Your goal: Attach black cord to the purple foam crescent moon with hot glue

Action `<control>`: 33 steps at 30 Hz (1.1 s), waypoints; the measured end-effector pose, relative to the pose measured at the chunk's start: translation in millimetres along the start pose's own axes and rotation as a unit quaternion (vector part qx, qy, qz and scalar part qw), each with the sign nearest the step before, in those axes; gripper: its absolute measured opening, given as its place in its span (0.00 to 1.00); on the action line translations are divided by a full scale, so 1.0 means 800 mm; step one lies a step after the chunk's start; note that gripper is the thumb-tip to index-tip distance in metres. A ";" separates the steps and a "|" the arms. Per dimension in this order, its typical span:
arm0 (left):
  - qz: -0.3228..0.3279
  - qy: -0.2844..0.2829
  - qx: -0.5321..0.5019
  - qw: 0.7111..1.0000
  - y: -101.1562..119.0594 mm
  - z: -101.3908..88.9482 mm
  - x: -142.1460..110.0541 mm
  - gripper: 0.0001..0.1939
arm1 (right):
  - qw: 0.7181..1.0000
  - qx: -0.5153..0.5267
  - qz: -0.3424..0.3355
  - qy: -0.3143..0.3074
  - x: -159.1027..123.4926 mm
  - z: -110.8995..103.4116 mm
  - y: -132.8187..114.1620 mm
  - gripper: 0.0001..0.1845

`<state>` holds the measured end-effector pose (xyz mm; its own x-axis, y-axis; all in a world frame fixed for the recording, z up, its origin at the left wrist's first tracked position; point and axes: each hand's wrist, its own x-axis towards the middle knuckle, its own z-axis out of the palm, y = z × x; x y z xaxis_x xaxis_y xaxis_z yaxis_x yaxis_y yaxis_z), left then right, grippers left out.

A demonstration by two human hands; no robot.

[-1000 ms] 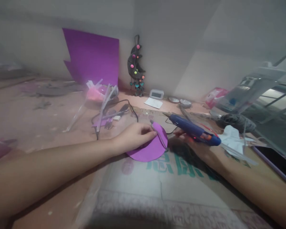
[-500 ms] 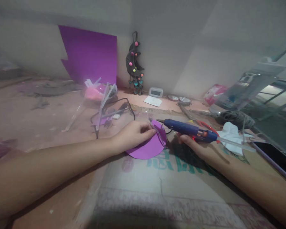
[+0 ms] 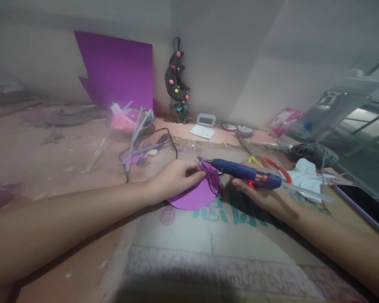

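Observation:
My left hand is closed on a rounded piece of purple paper, thumb on top, near its upper edge. A thin grey cord runs along the right side of that paper. In my right hand is a blue hot glue gun, pointing left, with a clear glue stick sticking out of its back and a red light glowing. The nozzle is at the paper's top edge, close to my left fingertips; whether it touches is too small to tell.
Red-handled scissors or pliers, a ball of grey yarn, white tissue and a phone lie on the right. Glue sticks and a black cable are at left. A purple sheet and a moon ornament stand against the wall.
The glue gun has moved slightly left, its nozzle now over the paper's top edge. My left hand keeps its hold on the paper. The whole view has shifted a little.

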<state>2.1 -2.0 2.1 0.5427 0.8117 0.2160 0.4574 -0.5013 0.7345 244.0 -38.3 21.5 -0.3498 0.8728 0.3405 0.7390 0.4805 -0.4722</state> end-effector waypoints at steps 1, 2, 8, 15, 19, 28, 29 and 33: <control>0.001 0.001 0.002 1.000 0.000 0.000 0.000 0.16 | 1.000 -0.005 -0.001 0.005 0.000 0.001 0.001 0.15; 0.003 0.002 0.004 1.000 0.000 0.000 0.000 0.15 | 1.000 -0.009 -0.001 0.009 -0.001 0.002 0.002 0.15; 0.004 -0.001 0.004 1.000 -0.001 0.001 0.000 0.15 | 1.000 -0.025 0.006 0.001 -0.001 0.004 0.004 0.16; 0.006 -0.007 0.000 1.000 -0.002 0.001 -0.001 0.15 | 1.000 -0.029 0.006 -0.008 0.001 0.003 0.005 0.16; 0.007 -0.008 0.003 1.000 -0.001 0.000 -0.001 0.14 | 1.000 -0.012 0.003 -0.019 0.003 0.000 -0.002 0.16; 0.009 -0.012 0.005 1.000 0.000 0.000 -0.001 0.14 | 1.000 0.007 0.015 -0.024 0.003 0.002 0.000 0.18; 0.008 -0.012 0.005 1.000 -0.001 0.000 -0.001 0.14 | 1.000 0.011 0.013 -0.023 0.004 0.002 -0.001 0.18; 0.006 -0.009 0.003 1.000 0.000 0.000 -0.001 0.14 | 1.000 0.009 0.008 -0.024 0.005 0.000 -0.005 0.18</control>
<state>1.4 -2.9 1.7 0.5607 0.7998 0.2143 0.4549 -0.5138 0.7274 239.7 -36.9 24.8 -0.3661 0.8829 0.2940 0.7347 0.4682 -0.4909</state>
